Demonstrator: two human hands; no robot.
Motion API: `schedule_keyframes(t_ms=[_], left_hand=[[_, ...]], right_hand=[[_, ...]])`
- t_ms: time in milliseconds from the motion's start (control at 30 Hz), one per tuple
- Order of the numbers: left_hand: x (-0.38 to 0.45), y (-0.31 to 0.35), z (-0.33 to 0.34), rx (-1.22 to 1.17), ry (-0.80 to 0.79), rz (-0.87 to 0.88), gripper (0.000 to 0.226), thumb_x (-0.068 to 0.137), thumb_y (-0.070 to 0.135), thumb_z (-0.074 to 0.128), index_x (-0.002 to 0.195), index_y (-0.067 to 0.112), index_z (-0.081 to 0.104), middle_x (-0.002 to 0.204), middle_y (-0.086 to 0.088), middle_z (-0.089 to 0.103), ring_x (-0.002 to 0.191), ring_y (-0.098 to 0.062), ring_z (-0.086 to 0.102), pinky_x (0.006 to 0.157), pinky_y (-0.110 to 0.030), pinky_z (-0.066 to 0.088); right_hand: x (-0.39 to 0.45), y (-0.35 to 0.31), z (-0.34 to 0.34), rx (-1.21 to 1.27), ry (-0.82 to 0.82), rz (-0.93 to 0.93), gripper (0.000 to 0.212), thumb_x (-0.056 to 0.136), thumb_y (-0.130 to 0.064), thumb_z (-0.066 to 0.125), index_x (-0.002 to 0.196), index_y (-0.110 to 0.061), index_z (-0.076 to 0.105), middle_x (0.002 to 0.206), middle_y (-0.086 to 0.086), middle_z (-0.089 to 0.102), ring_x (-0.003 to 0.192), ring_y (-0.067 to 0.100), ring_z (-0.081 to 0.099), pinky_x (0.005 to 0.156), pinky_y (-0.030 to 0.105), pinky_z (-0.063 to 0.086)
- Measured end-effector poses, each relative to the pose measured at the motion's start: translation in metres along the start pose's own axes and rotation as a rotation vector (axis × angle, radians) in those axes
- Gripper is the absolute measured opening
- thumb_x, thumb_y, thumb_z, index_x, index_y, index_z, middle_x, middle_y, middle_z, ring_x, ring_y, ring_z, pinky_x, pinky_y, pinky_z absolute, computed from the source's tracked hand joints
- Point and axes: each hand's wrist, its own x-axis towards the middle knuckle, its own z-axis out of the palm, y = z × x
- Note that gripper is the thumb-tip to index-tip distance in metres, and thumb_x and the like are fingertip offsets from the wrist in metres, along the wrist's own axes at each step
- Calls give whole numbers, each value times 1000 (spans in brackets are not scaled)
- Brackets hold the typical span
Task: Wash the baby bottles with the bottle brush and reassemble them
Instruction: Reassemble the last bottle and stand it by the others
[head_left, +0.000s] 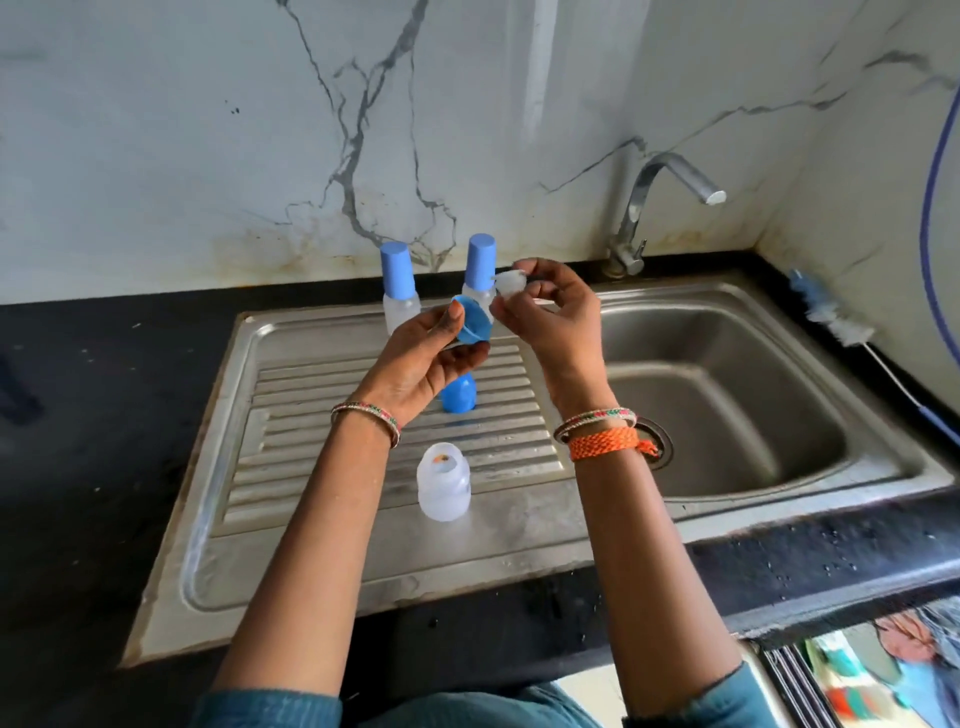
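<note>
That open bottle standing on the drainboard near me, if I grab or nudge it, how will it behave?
The open bottle looks like thin translucent plastic and seems empty, so probably light and slightly squeezable. It stands upright on the ridged drainboard, partly over the grooves, so a sideways nudge could tip it; once down, its round body would likely roll. The steel looks damp in places, so it may be slippery.

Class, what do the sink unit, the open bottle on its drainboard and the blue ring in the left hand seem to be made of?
Ribbed grey sink unit: probably stainless steel, brushed, with dull reflections. Open milky bottle: likely translucent plastic, frosted; light passes through it. Round blue ring: apparently opaque moulded plastic, smooth, evenly coloured, held in the left hand.
</note>
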Motion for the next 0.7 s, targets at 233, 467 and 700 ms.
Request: schedule_keyframes(t_ms=[233, 467, 700], left_hand=[[-10, -1, -2, -131, -99, 54, 80, 37, 43, 93, 99, 6, 59, 85, -7, 72, 79, -16, 70, 68, -26, 57], [-21, -5, 0, -168, -47, 67, 87, 32, 41, 94, 103, 4, 59, 91, -10, 71, 83, -18, 71, 68, -26, 57], [-34, -1, 4, -201, 23, 102, 64, 54, 36, 71, 106, 3, 55, 85, -7, 73, 79, -15, 71, 64, -22, 56]], right_hand=[[-19, -4, 3, -546, -63, -227, 15, 80, -19, 75, 93, -13, 73, 88, -2, 72, 84, 8, 66, 77, 22, 52], [-41, -15, 7, -898, -38, -401, 22, 89, -18, 64, 109, -16, 72, 110, 4, 64, 103, 21, 56, 79, 36, 49], [-55, -21, 8, -954, -148, -574, 15, 90, -12, 62, 99, -6, 73, 99, 8, 62, 93, 22, 56, 67, 34, 50]])
